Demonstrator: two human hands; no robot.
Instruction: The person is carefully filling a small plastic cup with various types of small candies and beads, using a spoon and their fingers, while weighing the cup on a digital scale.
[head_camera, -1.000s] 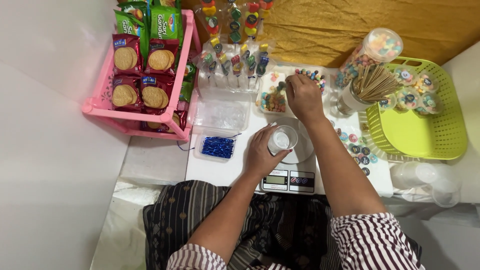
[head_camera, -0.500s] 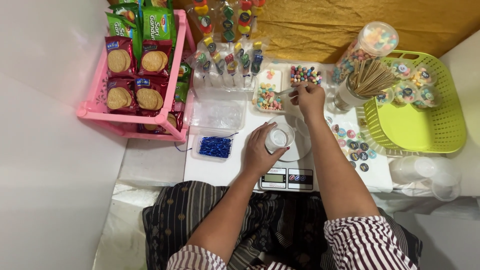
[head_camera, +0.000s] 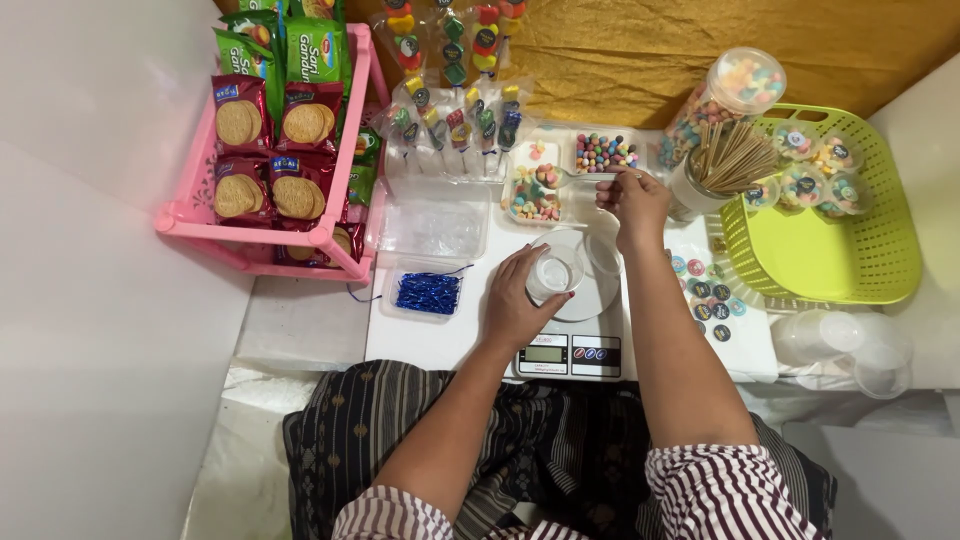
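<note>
White table: right hand (head_camera: 634, 203) now nearer.

A small clear plastic cup (head_camera: 553, 272) stands upright on the white kitchen scale (head_camera: 580, 330); a clear plastic spoon (head_camera: 570, 176) carries pastel candies above the open candy tray (head_camera: 531, 200)

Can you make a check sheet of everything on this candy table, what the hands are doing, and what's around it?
Surface: white table, crowded.
Job's things: clear cup on the scale; spoon over the candy tray.
Clutter: second candy tray, candy jar, sticks, round stickers, blue ties tray, empty cups, green basket with filled cups.
Hands: left hand holds the cup; right hand holds the spoon.
Cables: nothing seen.
Surroundings: pink rack of biscuit packs, bagged candy skewers, yellow cloth.
</note>
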